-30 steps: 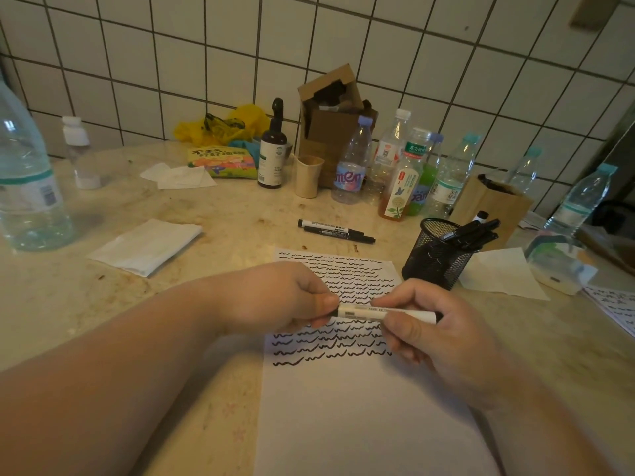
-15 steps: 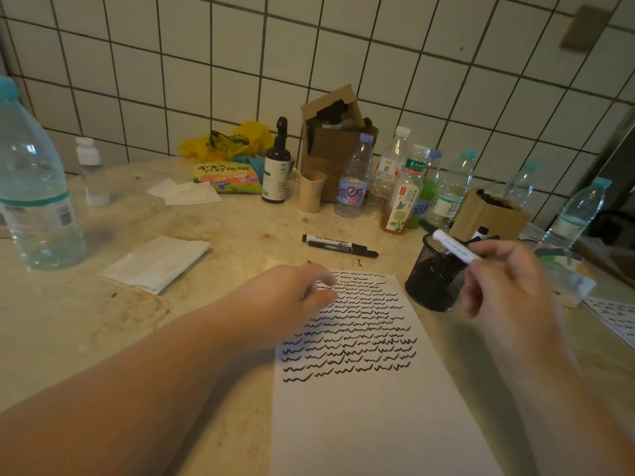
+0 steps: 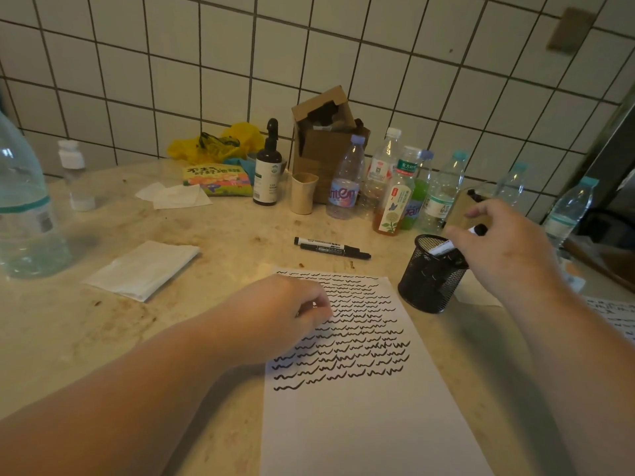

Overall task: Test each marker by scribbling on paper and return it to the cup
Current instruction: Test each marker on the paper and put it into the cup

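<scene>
A white sheet of paper (image 3: 360,424) lies in front of me, its upper half covered with rows of black scribbles. My left hand (image 3: 275,317) rests on its upper left part, fingers curled, holding nothing I can see. My right hand (image 3: 501,249) hovers over the black mesh cup (image 3: 429,286) with fingers around a white marker (image 3: 441,249), whose lower end sits inside the cup's rim. Two more markers (image 3: 330,247) lie side by side on the counter beyond the paper.
Folded tissue (image 3: 144,269) lies at left, near a large water bottle (image 3: 24,214). Several bottles (image 3: 395,197), a beige cup (image 3: 303,193), a dark spray bottle (image 3: 267,170) and a cardboard box (image 3: 326,146) line the tiled wall. Another scribbled sheet (image 3: 615,314) lies at the far right.
My right hand carried the white marker from above the paper to the mesh cup and lowered its end into it. My left hand let go of the marker and stays on the paper.
</scene>
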{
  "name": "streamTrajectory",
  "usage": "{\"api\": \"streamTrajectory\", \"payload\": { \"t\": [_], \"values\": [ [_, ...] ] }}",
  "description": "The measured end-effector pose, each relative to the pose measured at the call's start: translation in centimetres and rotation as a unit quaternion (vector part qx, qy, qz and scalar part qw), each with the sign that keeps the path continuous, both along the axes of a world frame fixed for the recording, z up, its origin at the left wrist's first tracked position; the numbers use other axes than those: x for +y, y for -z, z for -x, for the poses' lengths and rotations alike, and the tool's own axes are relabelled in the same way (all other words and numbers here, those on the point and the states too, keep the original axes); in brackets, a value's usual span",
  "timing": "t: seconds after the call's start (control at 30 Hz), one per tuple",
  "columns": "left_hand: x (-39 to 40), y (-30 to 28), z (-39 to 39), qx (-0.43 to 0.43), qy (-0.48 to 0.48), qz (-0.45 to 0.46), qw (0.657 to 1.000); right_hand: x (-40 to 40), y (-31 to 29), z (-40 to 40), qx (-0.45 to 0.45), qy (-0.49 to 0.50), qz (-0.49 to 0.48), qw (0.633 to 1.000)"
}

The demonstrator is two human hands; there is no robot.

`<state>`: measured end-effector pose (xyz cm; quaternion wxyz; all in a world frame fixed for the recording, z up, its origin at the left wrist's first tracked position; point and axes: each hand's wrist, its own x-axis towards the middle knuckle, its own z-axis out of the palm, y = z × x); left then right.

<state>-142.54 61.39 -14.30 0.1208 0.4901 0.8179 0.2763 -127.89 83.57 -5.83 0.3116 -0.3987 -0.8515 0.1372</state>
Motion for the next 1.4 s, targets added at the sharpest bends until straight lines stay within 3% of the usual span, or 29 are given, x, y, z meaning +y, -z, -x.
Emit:
{"api": "streamTrajectory", "payload": {
  "t": [0.13, 0.3, 0.43, 0.57, 0.73, 0.83, 1.1, 1.4],
  "values": [
    [0.3, 0.0, 0.0, 0.018, 0.004, 0.006, 1.0, -0.8, -0.6, 0.4, 0.007, 0.015, -0.099, 0.995],
    [0.4, -0.1, -0.1, 0.049, 0.013, 0.012, 0.999, -0.7, -1.0, 2.0, -0.136, 0.041, -0.113, 0.983],
    [0.6, -0.1, 0.0, 0.059, 0.015, 0.012, 0.998, -3.0, -1.6, 3.5, -0.126, -0.018, -0.165, 0.978],
    [0.8, -0.1, 0.0, 0.061, 0.01, 0.023, 0.998, -3.7, 0.9, 9.6, -0.186, -0.156, -0.103, 0.964],
    [0.7, 0.0, 0.3, 0.073, 0.011, 0.019, 0.997, -1.4, 5.7, 14.9, -0.321, -0.184, -0.054, 0.927],
    [0.7, 0.0, 0.3, 0.075, 0.016, 0.02, 0.997, -0.6, 6.8, 15.6, -0.322, -0.179, -0.008, 0.93],
    [0.8, -0.1, 0.3, 0.092, 0.03, 0.021, 0.995, -0.4, 8.1, 15.6, -0.285, -0.173, -0.01, 0.943],
    [0.6, 0.1, 0.7, 0.065, 0.013, 0.024, 0.997, -2.1, 6.6, 12.0, -0.163, -0.188, 0.038, 0.968]
  ]
}}
